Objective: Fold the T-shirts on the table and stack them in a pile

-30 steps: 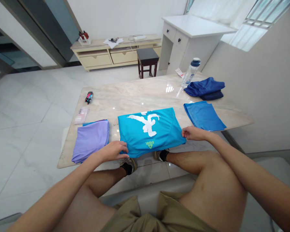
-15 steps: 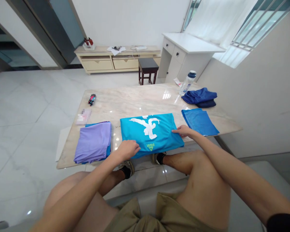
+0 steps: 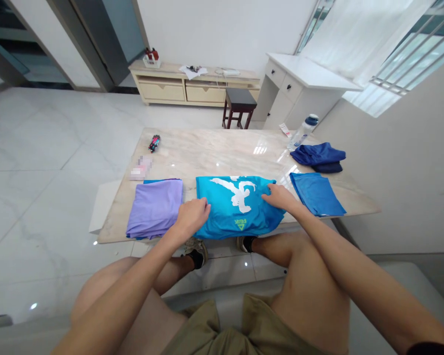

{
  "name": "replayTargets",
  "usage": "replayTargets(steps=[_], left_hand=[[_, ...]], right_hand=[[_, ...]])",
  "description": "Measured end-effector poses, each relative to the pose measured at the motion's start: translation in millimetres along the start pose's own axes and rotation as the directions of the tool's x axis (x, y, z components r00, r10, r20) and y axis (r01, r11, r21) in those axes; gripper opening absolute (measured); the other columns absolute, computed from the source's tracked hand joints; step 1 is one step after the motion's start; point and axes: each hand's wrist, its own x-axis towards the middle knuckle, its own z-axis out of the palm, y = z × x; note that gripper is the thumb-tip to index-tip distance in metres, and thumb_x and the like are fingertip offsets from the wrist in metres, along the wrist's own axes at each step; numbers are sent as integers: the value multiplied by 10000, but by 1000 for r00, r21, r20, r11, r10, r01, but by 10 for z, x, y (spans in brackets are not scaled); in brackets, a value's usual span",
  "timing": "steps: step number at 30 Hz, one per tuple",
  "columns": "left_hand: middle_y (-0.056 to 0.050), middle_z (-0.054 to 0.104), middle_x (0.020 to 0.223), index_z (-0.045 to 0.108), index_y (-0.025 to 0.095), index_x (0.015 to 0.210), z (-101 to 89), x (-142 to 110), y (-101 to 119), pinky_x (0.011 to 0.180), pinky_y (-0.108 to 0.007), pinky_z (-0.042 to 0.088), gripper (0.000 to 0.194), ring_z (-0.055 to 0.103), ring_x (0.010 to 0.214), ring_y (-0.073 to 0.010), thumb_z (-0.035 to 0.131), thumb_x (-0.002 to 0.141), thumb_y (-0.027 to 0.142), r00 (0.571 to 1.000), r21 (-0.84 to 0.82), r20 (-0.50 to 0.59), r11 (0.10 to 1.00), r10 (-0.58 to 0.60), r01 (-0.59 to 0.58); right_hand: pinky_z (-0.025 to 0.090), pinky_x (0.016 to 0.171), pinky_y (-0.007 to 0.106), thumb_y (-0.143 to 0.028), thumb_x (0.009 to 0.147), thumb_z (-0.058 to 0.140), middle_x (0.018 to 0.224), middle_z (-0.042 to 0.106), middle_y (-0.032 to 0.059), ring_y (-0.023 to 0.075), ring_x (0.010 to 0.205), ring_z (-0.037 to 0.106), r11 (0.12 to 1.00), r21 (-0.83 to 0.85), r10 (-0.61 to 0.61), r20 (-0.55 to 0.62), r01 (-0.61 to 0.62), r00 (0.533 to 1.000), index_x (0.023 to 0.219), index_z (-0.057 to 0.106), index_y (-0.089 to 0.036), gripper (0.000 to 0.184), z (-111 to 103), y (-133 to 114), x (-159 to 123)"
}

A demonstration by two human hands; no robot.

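Note:
A folded turquoise T-shirt (image 3: 237, 207) with a white figure print lies at the near edge of the marble table (image 3: 214, 153). My left hand (image 3: 192, 216) rests on the shirt's left edge, fingers curled over the cloth. My right hand (image 3: 279, 196) lies on the shirt's right side, fingers stretched flat on the fabric. A folded purple cloth (image 3: 155, 207) lies just left of my left hand. A folded blue cloth (image 3: 316, 193) lies just right of my right hand.
A dark blue bundle (image 3: 320, 156) and a water bottle (image 3: 303, 130) sit at the table's far right. A small dark object (image 3: 154, 143) and a blurred card (image 3: 140, 167) lie on the left. A stool (image 3: 240, 104), white desk (image 3: 303, 84) and low cabinet (image 3: 192, 86) stand beyond.
Both hands have moved inward from the shirt's near corners onto its left and right sides. The view has shifted a little to the left.

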Motion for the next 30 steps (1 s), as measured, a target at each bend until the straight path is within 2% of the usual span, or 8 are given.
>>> replayTargets(steps=[9,13,15,18,21,23,25,30], left_hand=[[-115,829,1059,781,248,1073,-206,-28,-347,778,-339,498,369,767,983,-317,457,1079,426,983,-29,-107,988,-151,148],[-135,829,1049,784,241,1044,-108,-63,-405,775,-348,498,406,773,993,-333,429,1090,435,987,-39,-42,988,-153,151],[-151,826,1027,778,229,991,-18,-70,-397,779,-351,501,463,777,990,-335,391,1107,456,989,-58,0,988,-145,145],[-181,818,1028,758,205,971,123,-88,-333,797,-360,512,551,781,1011,-349,359,1117,556,987,-73,73,986,-143,149],[-215,805,1118,706,162,1180,220,-114,-240,833,-372,530,559,780,1066,-373,436,1087,642,981,-46,110,985,-161,166],[-239,790,1179,621,127,1339,250,-115,-196,855,-386,541,585,775,1098,-389,498,1071,631,979,-23,112,984,-172,176],[-258,776,1209,588,108,1380,260,-91,-186,867,-404,550,596,768,1123,-404,515,1068,610,977,-8,118,983,-179,181],[-211,792,1178,716,185,1085,282,28,-266,851,-392,548,435,764,1121,-377,539,1051,580,971,-47,166,982,-173,184]], right_hand=[[565,901,348,-312,985,660,1231,792,202,353,1156,749,972,190,-135,-32,139,990,1200,721,-133,285,-201,-1533,33],[600,772,336,-343,1018,655,1241,796,152,249,837,796,848,471,-331,115,242,937,1377,658,-158,403,-103,-1958,-7],[602,753,342,-326,1039,615,1199,803,149,242,791,790,838,487,-347,131,245,929,1372,664,-153,379,-49,-1963,45],[585,929,357,-217,1006,643,1273,772,170,308,1091,775,901,278,-360,50,333,932,1295,708,-155,303,29,-1736,227],[568,991,376,-155,913,752,1452,646,213,351,1232,715,937,36,-349,55,347,936,1423,645,-165,522,124,-1428,429],[570,993,389,-156,862,820,1523,555,221,356,1243,696,935,-58,-346,74,351,935,1533,566,-190,718,197,-1286,527],[553,1039,407,-148,860,831,1558,501,206,358,1295,650,912,-103,-392,69,397,917,1582,533,-223,785,265,-1221,593],[482,1133,479,-161,949,737,1567,482,206,373,1352,548,855,-102,-510,10,508,860,1537,620,-198,601,363,-1269,680]])
